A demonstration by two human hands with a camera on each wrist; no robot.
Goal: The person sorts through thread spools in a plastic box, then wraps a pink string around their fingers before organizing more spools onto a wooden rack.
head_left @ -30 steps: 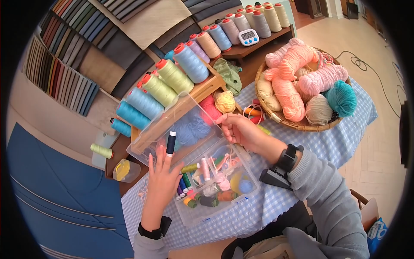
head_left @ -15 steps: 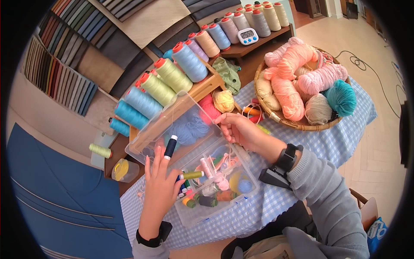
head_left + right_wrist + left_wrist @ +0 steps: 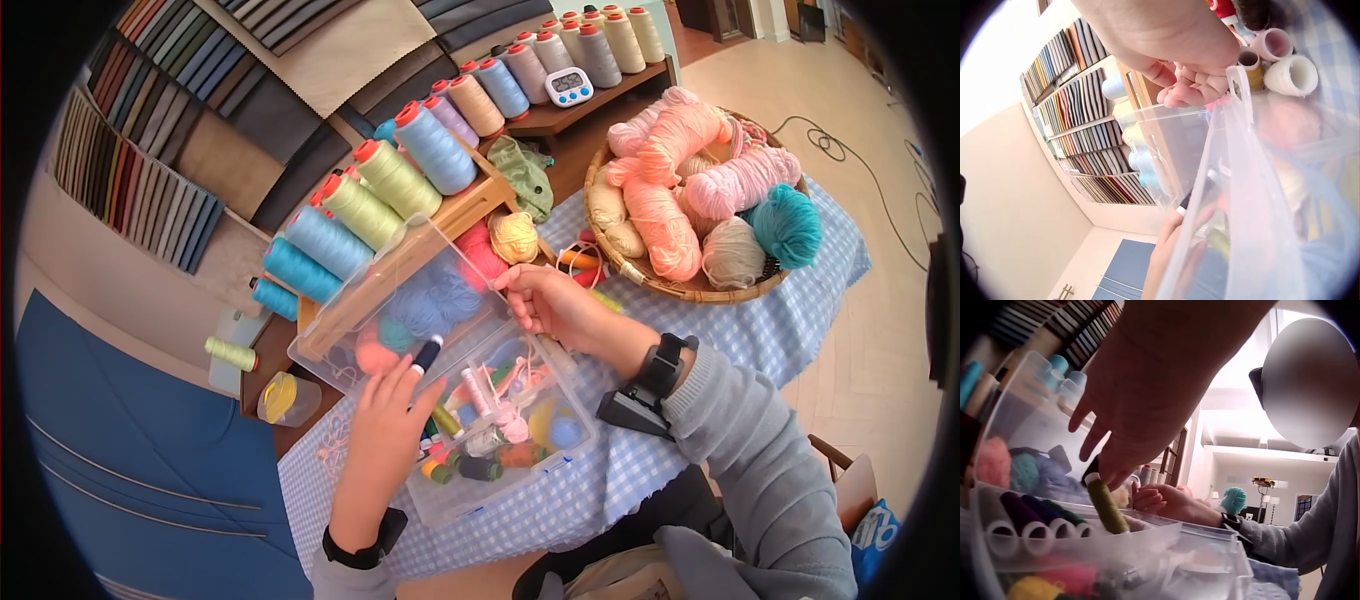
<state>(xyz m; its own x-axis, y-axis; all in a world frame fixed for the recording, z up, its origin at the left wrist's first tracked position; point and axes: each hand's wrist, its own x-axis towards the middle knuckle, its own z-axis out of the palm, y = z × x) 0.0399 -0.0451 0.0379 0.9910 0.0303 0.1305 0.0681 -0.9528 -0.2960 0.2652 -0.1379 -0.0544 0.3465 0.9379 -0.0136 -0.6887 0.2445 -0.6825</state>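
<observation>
My left hand is over a clear plastic box, its fingers holding a navy thread spool. An olive thread spool slants from beside the thumb, its lower end down in the box compartment. Purple, blue and green spools lie side by side in that compartment. My right hand, fingers curled, grips the corner of the raised clear lid. Inside the box are a pale pink spool, pink yarn and several darker spools.
A wicker basket of yarn skeins stands right on the checked cloth. Behind the lid, large thread cones line a wooden rack, with a white timer further back. A yellow-lidded tub sits at the left.
The left hand has moved right over the box with the navy spool, which now tilts more. The olive spool swung from level to slanting down into the box. The right hand stays at the lid.
</observation>
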